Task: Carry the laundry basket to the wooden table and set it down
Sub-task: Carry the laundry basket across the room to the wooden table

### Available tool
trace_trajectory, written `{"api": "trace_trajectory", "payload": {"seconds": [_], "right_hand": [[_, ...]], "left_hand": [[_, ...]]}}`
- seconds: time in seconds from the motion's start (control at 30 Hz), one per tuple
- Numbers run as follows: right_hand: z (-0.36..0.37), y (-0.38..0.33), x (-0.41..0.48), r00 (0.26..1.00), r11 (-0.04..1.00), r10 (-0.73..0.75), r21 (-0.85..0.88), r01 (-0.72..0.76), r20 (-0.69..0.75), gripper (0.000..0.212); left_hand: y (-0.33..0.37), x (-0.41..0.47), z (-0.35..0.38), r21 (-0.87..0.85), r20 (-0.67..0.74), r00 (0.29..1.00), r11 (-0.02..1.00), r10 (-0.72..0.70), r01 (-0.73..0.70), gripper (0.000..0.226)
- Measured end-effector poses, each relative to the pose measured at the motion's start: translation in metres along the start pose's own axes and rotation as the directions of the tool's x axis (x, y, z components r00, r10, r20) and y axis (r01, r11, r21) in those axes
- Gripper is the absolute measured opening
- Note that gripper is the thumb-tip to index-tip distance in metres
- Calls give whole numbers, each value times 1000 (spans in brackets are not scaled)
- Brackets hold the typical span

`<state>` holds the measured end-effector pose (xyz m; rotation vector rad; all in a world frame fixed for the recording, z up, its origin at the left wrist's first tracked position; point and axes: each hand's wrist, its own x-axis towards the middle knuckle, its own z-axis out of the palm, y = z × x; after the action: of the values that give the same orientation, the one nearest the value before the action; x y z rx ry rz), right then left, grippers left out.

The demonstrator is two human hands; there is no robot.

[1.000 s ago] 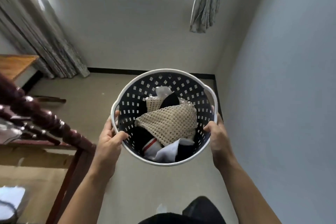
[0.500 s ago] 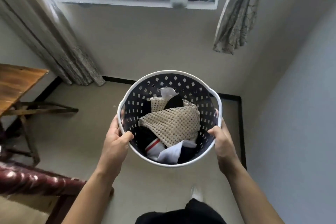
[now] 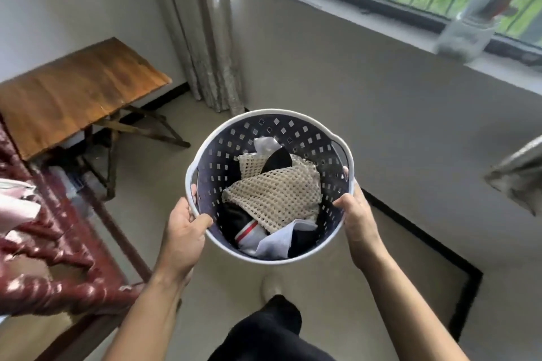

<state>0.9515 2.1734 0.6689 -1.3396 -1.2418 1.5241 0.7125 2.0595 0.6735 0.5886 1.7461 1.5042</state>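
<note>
I hold a round laundry basket (image 3: 234,138) in mid-air above the floor; it has a white rim and dark perforated walls. Inside lie a beige mesh cloth (image 3: 272,196) and black and white clothes. My left hand (image 3: 184,228) grips the rim on its left side, thumb inside. My right hand (image 3: 356,218) grips the rim on its right side. The wooden table (image 3: 73,88) stands at the upper left against the wall, its top bare, well apart from the basket.
A dark red turned-wood furniture frame (image 3: 58,261) fills the lower left. A grey curtain (image 3: 205,38) hangs beside the table. A clear jar (image 3: 466,29) sits on the window sill at upper right. Items are stored under the table. Open floor lies between me and the table.
The view has swung left, so the wooden table is now larger and nearer. The basket stays held in both hands in front of me.
</note>
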Motion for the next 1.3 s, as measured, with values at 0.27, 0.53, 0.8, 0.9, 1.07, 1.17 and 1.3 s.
{"api": "trace_trajectory", "payload": {"seconds": [0.27, 0.53, 0.8, 0.9, 1.07, 1.17, 1.3], "right_hand": [[39, -64, 153, 998, 1000, -17, 13, 16, 66, 62], [94, -98, 319, 978, 997, -24, 78, 8, 208, 58], [203, -153, 470, 879, 998, -66, 20, 64, 472, 56], [254, -168, 504, 804, 996, -59, -20, 88, 591, 58], [344, -173, 554, 695, 992, -32, -60, 108, 718, 66], [403, -174, 582, 658, 989, -25, -76, 125, 753, 61], [475, -186, 616, 653, 986, -19, -96, 139, 757, 60]], "left_hand": [[54, 138, 38, 36, -72, 997, 999, 38, -36, 26], [97, 267, 71, 128, -202, 975, 989, 96, -71, 69], [145, 375, 61, 58, -463, 884, 998, 55, -31, 58], [151, 398, 37, 20, -576, 817, 1000, 29, -21, 33], [149, 451, 3, -58, -705, 709, 997, -5, -51, 59], [147, 495, -27, -84, -743, 668, 995, -26, -54, 61], [159, 552, -73, -102, -741, 670, 994, -55, -31, 57]]}}
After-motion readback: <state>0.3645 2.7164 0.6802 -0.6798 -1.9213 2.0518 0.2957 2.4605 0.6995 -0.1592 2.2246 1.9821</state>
